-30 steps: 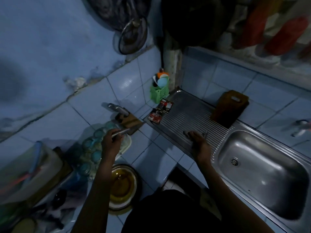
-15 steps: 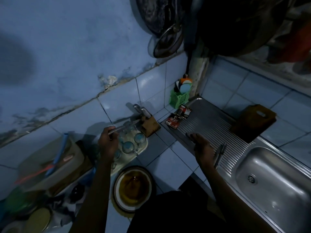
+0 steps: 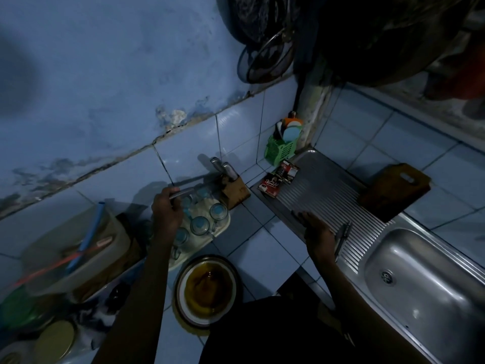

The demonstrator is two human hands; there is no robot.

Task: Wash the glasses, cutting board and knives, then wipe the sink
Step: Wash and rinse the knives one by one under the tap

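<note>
**Knife held at the block, other hand flat on the drainboard**

The left hand (image 3: 168, 208) is raised over the tray of glasses (image 3: 202, 222), its fingers curled round the metal handle of a knife (image 3: 193, 186). The knife lies nearly level, its blade pointing right toward the wooden knife block (image 3: 233, 191), which stands against the tiled wall and already carries two other metal handles in its slots. Whether the blade tip is inside a slot cannot be told in this dim light. The left forearm reaches up from the bottom edge, passing over the tray's near end.

The right hand (image 3: 316, 229) lies palm down on the ribbed steel drainboard (image 3: 322, 187), fingers straight and spread toward the near edge, holding nothing. Just right of it a second knife (image 3: 341, 237) rests on the ridges, not touched by the hand.

The glasses stand upside down on the pale tray. The brown cutting board (image 3: 393, 191) leans against the wall tiles at the back of the drainboard. The sink basin (image 3: 425, 290) sits to the right.

Two dark red sachets (image 3: 278, 178) lie at the drainboard's far corner; the nearer shows a coffee cup and slanted white script too small to read. A green caddy (image 3: 279, 149) stands in the corner, and a bowl of brown liquid (image 3: 207, 290) sits near the person.
</note>
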